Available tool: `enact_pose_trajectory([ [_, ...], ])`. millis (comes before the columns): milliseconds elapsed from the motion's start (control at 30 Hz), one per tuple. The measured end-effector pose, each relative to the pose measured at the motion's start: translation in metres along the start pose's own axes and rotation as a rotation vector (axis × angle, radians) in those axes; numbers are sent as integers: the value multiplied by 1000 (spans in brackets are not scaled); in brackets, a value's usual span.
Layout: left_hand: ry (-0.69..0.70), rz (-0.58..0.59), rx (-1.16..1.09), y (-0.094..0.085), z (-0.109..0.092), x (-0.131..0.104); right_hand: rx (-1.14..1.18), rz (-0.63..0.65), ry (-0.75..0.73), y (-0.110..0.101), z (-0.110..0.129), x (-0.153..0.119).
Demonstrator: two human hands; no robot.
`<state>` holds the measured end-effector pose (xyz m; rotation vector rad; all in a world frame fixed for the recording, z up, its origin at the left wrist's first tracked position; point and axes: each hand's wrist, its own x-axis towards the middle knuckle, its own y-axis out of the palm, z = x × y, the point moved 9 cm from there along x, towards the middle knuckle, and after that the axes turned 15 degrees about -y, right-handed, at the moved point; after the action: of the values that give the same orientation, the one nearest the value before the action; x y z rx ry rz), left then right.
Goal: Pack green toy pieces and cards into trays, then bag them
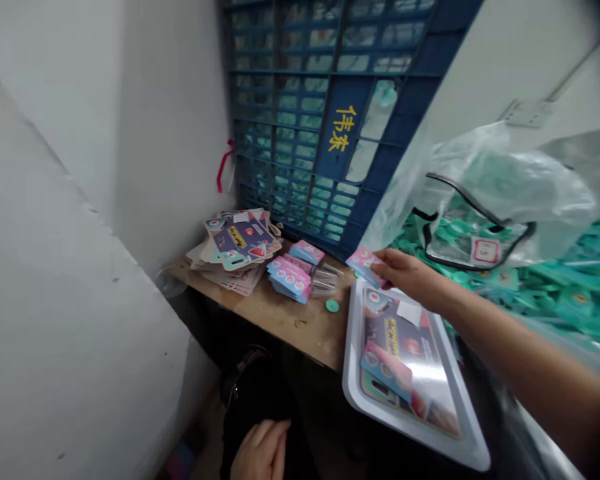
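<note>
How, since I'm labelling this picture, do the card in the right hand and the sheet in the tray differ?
The card is small, pink and blue; the sheet is larger, mostly dark, with yellow lettering. The right hand holds the card; the sheet lies in the tray. Both are printed.

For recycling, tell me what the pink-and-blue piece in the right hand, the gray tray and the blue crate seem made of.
Pink-and-blue piece: likely printed paper or card, from its flat, patterned face; finish unclear.
Gray tray: probably smooth plastic, given its rounded corners and even rim.
Blue crate: apparently rigid plastic, fairly matte, from its moulded-looking lattice.
</note>
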<state>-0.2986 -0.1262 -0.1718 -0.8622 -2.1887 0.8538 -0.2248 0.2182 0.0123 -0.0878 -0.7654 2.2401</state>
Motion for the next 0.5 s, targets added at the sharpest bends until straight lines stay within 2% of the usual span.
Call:
enact_pose_trajectory([
  [100, 45, 12, -4, -2, -16, 1, -27, 13, 36, -15, -20, -46],
  [200, 90, 59, -6, 4, -30, -2, -161, -28, 42, -27, -36, -74],
  [333, 141, 118, -9, 14, -44, -8, -247, -159, -1, -49, -27, -100],
  [500, 193, 81, -16, 9, -50, -8, -10, -202, 96, -71, -12, -142],
])
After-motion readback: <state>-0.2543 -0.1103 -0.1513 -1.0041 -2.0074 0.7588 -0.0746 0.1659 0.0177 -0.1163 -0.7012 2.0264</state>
